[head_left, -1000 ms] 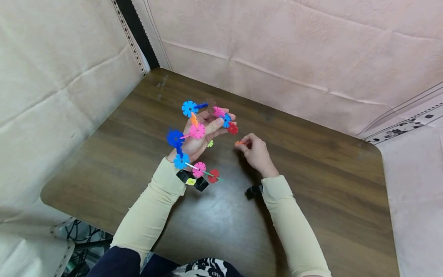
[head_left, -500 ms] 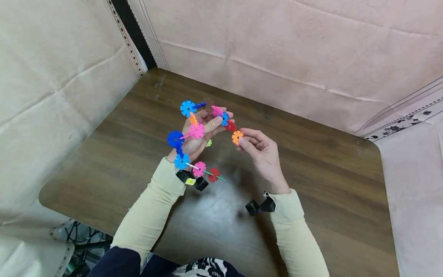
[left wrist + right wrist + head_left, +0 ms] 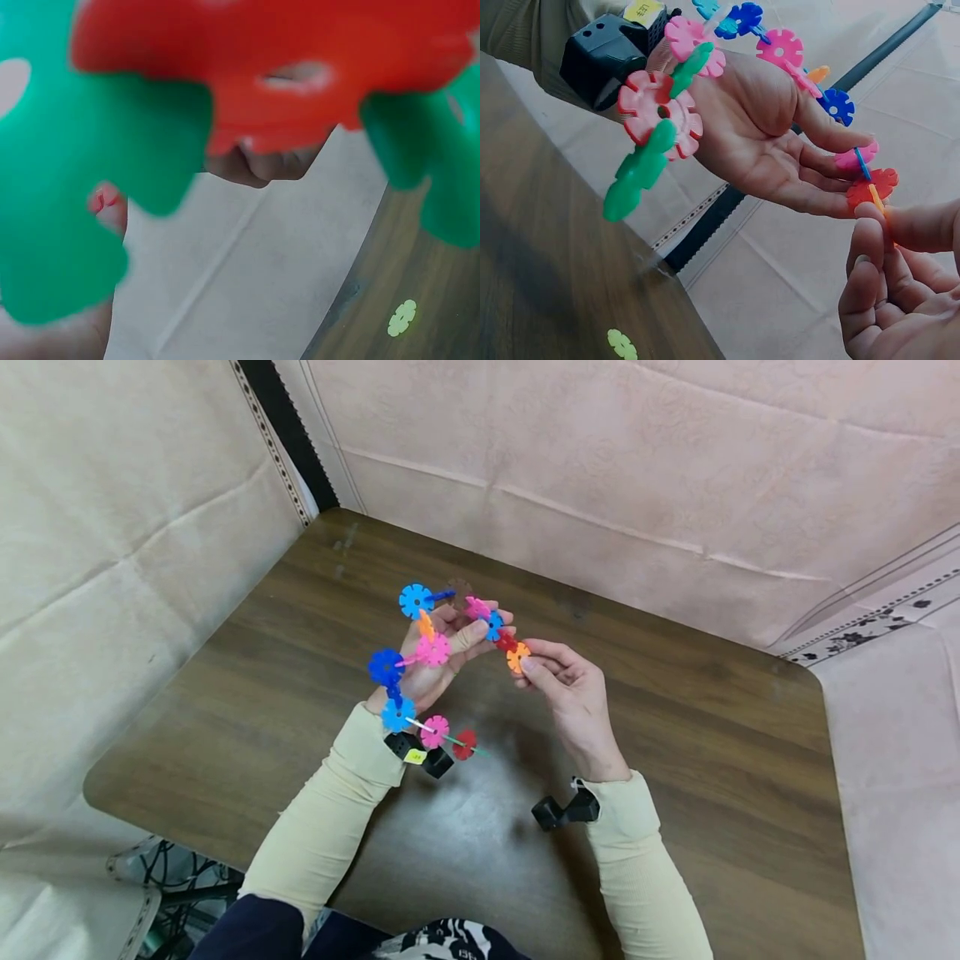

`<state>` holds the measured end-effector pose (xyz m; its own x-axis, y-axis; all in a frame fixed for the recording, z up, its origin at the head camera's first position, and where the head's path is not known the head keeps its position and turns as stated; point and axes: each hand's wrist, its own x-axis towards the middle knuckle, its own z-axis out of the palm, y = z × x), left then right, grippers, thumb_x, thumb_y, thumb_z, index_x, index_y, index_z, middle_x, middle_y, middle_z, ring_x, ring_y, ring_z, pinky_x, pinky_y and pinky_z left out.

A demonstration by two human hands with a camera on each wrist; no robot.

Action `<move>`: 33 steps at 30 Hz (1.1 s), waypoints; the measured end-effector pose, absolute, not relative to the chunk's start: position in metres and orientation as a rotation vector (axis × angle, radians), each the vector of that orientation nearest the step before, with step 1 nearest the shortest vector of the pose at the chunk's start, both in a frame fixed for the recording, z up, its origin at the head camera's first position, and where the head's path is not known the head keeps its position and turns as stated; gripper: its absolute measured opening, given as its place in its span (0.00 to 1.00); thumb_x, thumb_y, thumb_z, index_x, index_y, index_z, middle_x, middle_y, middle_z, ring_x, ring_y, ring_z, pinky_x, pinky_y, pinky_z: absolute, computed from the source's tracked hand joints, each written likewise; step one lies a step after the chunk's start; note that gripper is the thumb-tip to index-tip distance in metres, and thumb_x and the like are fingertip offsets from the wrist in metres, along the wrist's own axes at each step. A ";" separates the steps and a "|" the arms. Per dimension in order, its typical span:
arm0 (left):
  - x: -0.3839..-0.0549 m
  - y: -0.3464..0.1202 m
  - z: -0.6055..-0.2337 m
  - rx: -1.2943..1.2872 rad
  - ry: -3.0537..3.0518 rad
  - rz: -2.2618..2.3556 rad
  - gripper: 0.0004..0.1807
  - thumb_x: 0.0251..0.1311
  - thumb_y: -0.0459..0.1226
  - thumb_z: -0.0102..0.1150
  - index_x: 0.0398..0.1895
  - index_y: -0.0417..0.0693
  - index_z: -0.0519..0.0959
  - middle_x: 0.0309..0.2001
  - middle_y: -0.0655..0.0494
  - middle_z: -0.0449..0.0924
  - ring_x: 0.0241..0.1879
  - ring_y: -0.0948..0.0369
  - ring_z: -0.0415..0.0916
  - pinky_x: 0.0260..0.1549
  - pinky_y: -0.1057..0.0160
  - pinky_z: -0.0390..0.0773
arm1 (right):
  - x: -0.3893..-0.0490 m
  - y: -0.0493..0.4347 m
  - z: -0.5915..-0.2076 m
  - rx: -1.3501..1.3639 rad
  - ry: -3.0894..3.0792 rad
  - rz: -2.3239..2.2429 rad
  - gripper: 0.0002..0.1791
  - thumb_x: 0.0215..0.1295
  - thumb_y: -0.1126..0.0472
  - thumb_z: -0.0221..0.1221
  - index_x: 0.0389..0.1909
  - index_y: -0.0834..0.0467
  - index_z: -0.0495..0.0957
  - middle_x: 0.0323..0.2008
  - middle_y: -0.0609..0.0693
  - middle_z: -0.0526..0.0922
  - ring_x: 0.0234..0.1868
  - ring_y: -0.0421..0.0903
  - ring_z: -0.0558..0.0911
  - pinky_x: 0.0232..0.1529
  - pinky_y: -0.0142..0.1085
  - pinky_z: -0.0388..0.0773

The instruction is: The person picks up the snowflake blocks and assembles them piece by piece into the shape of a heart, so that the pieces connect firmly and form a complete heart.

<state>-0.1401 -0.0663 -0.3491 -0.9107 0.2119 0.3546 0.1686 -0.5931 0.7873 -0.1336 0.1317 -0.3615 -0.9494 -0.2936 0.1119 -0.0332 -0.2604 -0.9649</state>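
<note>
My left hand holds up a chain of slotted, snowflake-shaped plastic discs, its thumb and fingers pinching near a pink disc and a blue disc. The chain loops back over the wrist, ending in a red disc with green discs. Between thumb and fingertips, my right hand pinches an orange disc. That disc meets the red disc at the chain's near end; how deep their slots engage cannot be told. Green and red discs fill much of the left wrist view, blurred.
A yellow-green disc lies on the brown wooden table; the left hand hides it in the head view. Pale cloth hangs along the table's back and sides. Black wrist cameras sit on both wrists.
My right hand has come up from near the tabletop with the orange disc, turned, and brought it to the chain's red disc. The left hand and chain have shifted slightly.
</note>
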 end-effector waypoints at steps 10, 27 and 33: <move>-0.141 -0.062 -0.352 0.698 1.345 2.692 0.13 0.62 0.37 0.62 0.49 0.44 0.81 0.49 0.45 0.83 0.51 0.49 0.80 0.58 0.41 0.69 | -0.131 0.129 -0.361 -0.333 1.719 -2.416 0.15 0.64 0.68 0.62 0.50 0.68 0.78 0.35 0.54 0.86 0.30 0.45 0.84 0.41 0.35 0.82; -0.137 -0.059 -0.342 0.697 1.501 2.582 0.17 0.64 0.35 0.58 0.55 0.43 0.74 0.53 0.38 0.79 0.58 0.44 0.74 0.59 0.44 0.70 | -0.130 0.130 -0.360 -0.225 1.445 -2.496 0.13 0.66 0.67 0.60 0.50 0.64 0.78 0.34 0.53 0.85 0.34 0.44 0.83 0.40 0.32 0.81; -0.129 -0.057 -0.338 0.596 1.747 2.404 0.23 0.65 0.25 0.53 0.64 0.35 0.70 0.59 0.39 0.76 0.59 0.51 0.74 0.60 0.52 0.71 | -0.128 0.129 -0.358 -0.185 1.330 -2.537 0.10 0.66 0.66 0.61 0.46 0.63 0.80 0.38 0.53 0.85 0.32 0.44 0.83 0.41 0.31 0.81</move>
<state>-0.1293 -0.0566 -0.3382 -0.9167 0.3136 0.2474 0.1386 -0.3312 0.9333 -0.1283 0.1285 -0.3576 -0.9551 -0.2959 -0.0124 0.1785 -0.5419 -0.8213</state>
